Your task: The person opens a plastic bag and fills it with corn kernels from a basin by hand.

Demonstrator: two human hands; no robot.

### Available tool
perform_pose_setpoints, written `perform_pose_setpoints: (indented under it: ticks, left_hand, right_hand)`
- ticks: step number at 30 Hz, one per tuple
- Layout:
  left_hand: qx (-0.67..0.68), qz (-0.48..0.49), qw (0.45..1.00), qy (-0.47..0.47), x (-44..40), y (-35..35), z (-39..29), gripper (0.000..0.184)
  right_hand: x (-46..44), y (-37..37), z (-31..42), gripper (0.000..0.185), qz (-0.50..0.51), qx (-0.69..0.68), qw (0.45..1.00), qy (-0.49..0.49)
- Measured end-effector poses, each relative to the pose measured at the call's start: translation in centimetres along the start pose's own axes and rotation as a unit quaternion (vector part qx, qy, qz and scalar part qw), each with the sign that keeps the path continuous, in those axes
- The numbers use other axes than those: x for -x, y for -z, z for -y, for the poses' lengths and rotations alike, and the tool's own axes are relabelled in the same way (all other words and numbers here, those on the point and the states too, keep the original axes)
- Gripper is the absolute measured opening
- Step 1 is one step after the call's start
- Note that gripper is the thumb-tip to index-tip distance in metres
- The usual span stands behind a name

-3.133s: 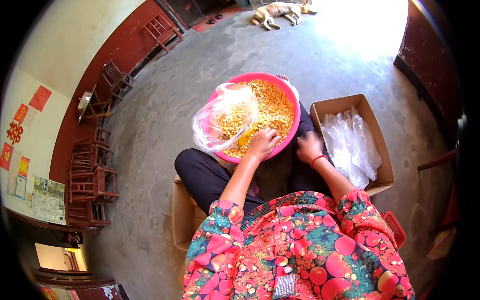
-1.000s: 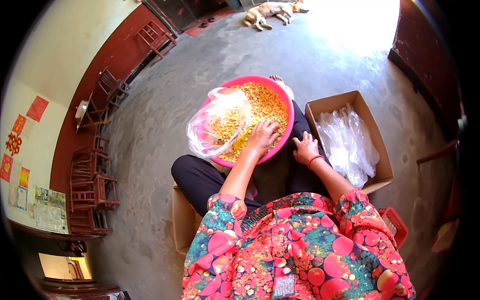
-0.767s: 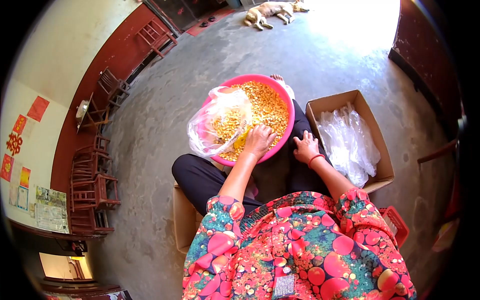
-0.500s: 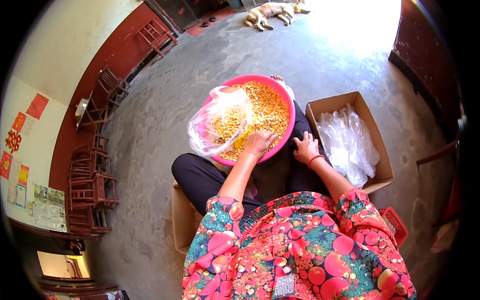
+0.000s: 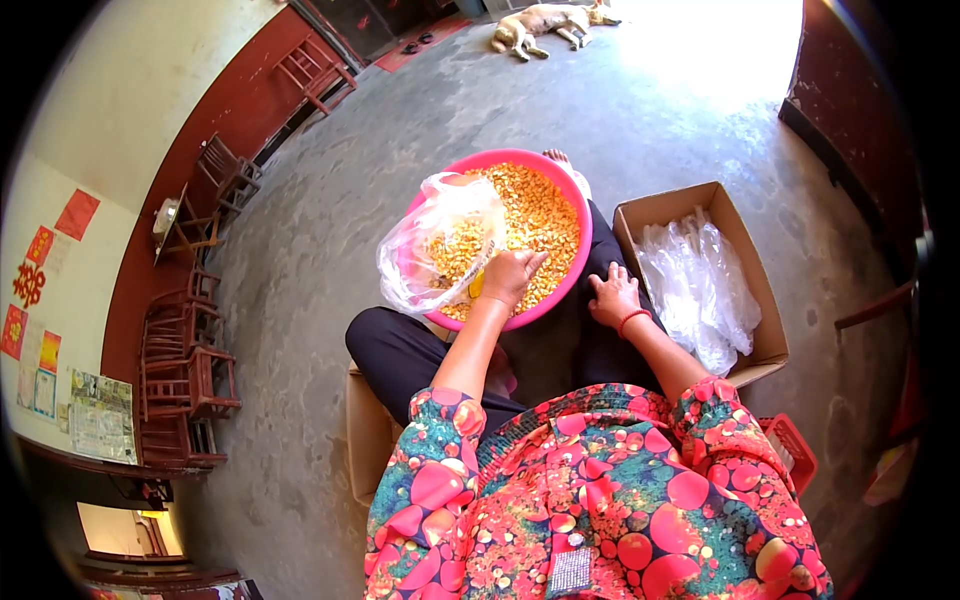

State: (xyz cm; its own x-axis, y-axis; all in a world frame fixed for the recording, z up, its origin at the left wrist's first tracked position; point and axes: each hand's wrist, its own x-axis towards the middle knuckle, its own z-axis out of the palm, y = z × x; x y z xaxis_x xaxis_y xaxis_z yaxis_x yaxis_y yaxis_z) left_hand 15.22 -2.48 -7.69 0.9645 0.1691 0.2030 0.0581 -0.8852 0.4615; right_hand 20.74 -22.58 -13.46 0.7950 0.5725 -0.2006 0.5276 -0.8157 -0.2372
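Note:
A pink basin [image 5: 578, 190] full of yellow-orange corn kernels [image 5: 537, 205] stands before my legs. My left hand [image 5: 511, 278] is over the near side of the kernels, its fingers drawn together; whether kernels are inside them is hidden. Beside it, a clear plastic bag [image 5: 405, 275] lies over the basin's left part. A small yellow thing [image 5: 477, 285], partly covered, shows between bag and hand. With fingers spread, my right hand [image 5: 614, 298] rests on my dark-trousered leg [image 5: 600, 245], a red band round its wrist.
An open cardboard box [image 5: 770, 320] with several clear plastic bags [image 5: 695, 285] stands right of my leg. Another box [image 5: 368, 440] is at my left, a red basket [image 5: 790, 450] at my right. A dog [image 5: 545, 25] lies far ahead; wooden chairs [image 5: 185, 380] line the left wall.
My left hand has lifted slightly from the kernels, and its fingers have gone from stretched to drawn together. My right hand stays on the leg.

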Motion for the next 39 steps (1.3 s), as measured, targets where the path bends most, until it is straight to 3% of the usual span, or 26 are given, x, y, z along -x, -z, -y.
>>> perform_pose_setpoints:
  ticks: [7,13,15,20,28,30,35,37,39]
  left_hand:
    - [0.042,-0.026,0.999,0.007,-0.4,0.8,-0.5,0.047]
    - [0.169,-0.071,0.981,0.056,-1.1,5.4,-1.9,0.044]
    - [0.161,-0.117,0.978,0.064,-1.6,6.5,-0.6,0.035]
    - [0.089,-0.178,0.978,0.066,-2.0,8.5,2.2,0.038]
    - [-0.075,-0.166,0.977,0.112,-1.2,7.4,4.7,0.032]
    - [-0.089,-0.237,0.967,-0.007,-1.1,6.8,4.8,0.027]
    - [-0.048,-0.206,0.977,-0.029,0.2,5.6,1.0,0.021]
    - [0.009,-0.073,0.996,0.041,1.4,5.2,-0.7,0.018]
    - [0.011,-0.031,0.999,0.012,2.2,3.7,-0.7,0.018]
  right_hand:
    - [-0.5,-0.6,-0.3,0.046,0.007,-0.002,1.000,-0.001]
    - [-0.4,-0.9,-0.3,0.042,-0.023,-0.023,0.999,-0.003]
    - [-0.3,-0.7,-0.2,0.042,-0.017,-0.026,1.000,-0.003]
    - [-0.4,-0.8,-0.3,0.041,-0.017,-0.025,1.000,0.000]
    - [-0.2,-0.5,-0.2,0.040,-0.015,-0.024,1.000,0.001]
    - [-0.3,-0.7,-0.3,0.040,-0.015,-0.025,1.000,0.000]
    - [-0.3,-0.5,-0.2,0.040,-0.007,-0.029,1.000,-0.004]
    - [-0.3,-0.6,-0.3,0.040,-0.017,-0.023,1.000,0.001]
    - [-0.3,-0.8,-0.3,0.041,-0.017,-0.020,1.000,-0.001]
